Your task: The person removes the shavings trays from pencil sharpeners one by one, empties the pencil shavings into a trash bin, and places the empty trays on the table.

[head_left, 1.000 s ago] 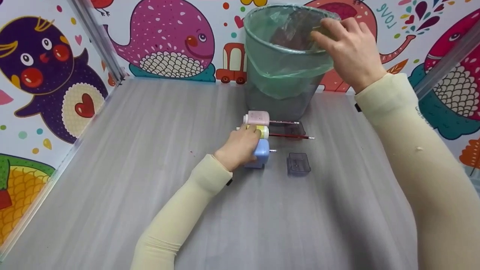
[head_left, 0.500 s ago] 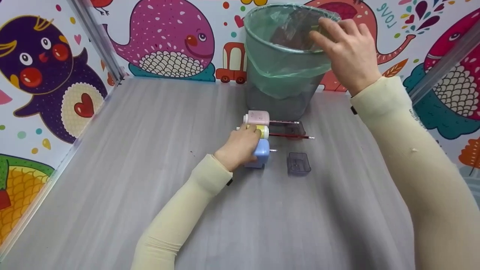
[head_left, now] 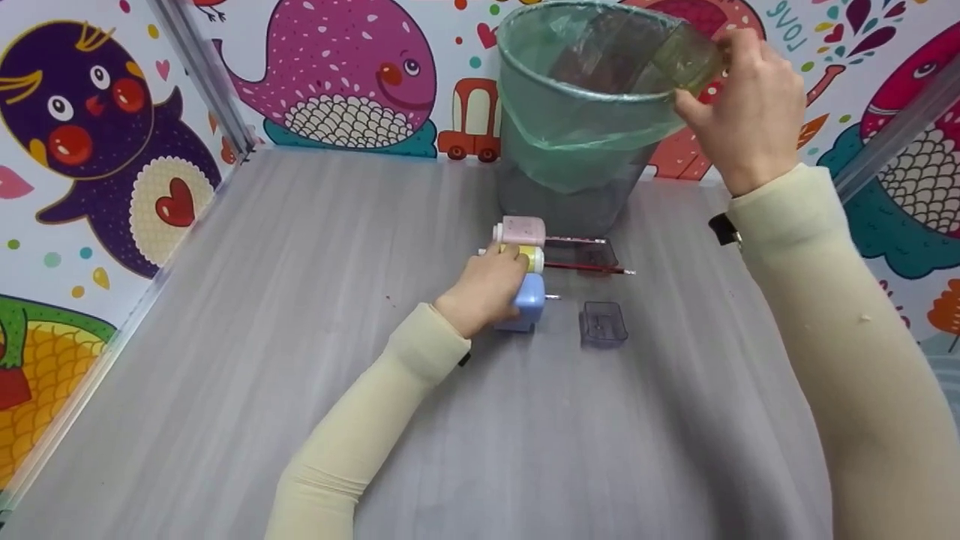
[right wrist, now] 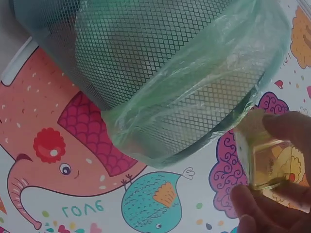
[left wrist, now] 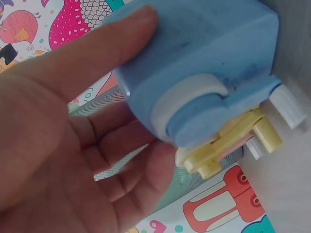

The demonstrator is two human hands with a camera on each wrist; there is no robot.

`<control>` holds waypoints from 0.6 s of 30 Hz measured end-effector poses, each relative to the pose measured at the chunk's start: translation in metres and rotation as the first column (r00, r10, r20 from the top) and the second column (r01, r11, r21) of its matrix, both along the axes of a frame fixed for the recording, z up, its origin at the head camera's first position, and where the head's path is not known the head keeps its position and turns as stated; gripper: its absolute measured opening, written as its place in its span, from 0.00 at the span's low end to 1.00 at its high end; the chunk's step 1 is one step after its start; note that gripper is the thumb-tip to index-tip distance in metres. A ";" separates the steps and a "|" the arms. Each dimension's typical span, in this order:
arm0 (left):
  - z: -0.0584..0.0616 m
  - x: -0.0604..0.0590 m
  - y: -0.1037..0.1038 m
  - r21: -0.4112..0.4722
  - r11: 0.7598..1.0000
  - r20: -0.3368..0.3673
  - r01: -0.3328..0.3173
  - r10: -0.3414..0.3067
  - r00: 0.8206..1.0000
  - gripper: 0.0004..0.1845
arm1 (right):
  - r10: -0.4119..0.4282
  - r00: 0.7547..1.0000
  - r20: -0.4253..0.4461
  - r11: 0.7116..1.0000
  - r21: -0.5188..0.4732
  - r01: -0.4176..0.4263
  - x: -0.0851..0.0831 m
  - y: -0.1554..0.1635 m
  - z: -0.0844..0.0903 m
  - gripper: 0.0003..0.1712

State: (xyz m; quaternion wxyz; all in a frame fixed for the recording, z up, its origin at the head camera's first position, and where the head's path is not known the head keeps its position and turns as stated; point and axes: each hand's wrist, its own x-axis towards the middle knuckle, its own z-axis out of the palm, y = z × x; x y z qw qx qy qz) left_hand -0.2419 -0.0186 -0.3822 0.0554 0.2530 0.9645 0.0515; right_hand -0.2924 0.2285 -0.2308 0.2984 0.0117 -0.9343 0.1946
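Right hand (head_left: 750, 112) pinches clear tray (head_left: 686, 60) over bin (head_left: 577, 112) — left hand (head_left: 484, 289) grips blue sharpener (head_left: 529, 304).

The left hand (left wrist: 73, 145) is gripping a blue sharpener (left wrist: 199, 63), its thumb lying along the top edge and its fingers curling beneath. Behind the blue body, a yellow piece (left wrist: 228, 145) is showing, with a pale pink one just behind it. A green mesh bin (left wrist: 112, 165) is peeking between the fingers
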 end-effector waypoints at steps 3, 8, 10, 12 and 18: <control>0.000 -0.001 0.001 0.001 1.000 0.007 -0.003 0.003 1.000 0.37 | -0.051 0.998 0.039 0.998 -0.031 0.052 0.005 0.004 -0.003 0.37; -0.002 -0.001 -0.001 0.000 1.000 -0.013 0.006 -0.006 1.000 0.37 | -0.073 0.996 0.057 0.996 -0.048 0.076 0.012 0.008 -0.011 0.40; -0.002 0.000 -0.001 -0.006 1.000 -0.014 0.015 -0.015 1.000 0.36 | -0.069 0.996 0.057 0.996 -0.046 0.071 0.016 0.010 -0.016 0.40; -0.002 0.000 0.000 -0.008 1.000 -0.010 0.020 -0.020 1.000 0.37 | -0.061 0.996 0.069 0.997 -0.047 0.064 0.022 0.013 -0.021 0.40; 0.000 -0.001 0.000 -0.018 1.000 -0.003 0.014 -0.014 1.000 0.36 | -0.039 0.981 0.188 0.995 -0.084 0.056 0.034 0.031 -0.050 0.40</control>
